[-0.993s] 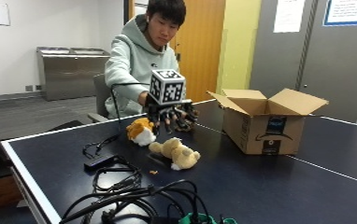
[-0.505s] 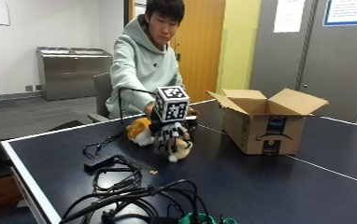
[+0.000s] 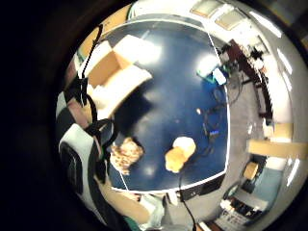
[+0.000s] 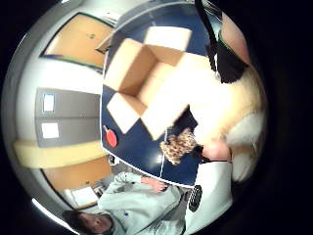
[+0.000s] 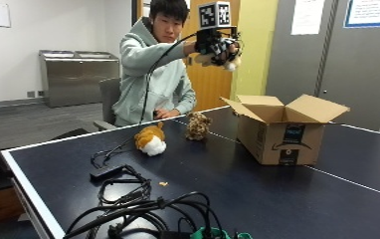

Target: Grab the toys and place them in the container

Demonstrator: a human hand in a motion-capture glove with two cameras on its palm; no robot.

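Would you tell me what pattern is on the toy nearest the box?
Brown spotted, leopard-like, on the toy beside the box; the outside view shows it best.

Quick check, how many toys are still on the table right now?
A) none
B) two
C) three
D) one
B: the outside view shows an orange and white plush and a spotted plush lying on the table, both outside the cardboard box, while the gloved right hand holds a third, cream-coloured toy raised in the air.
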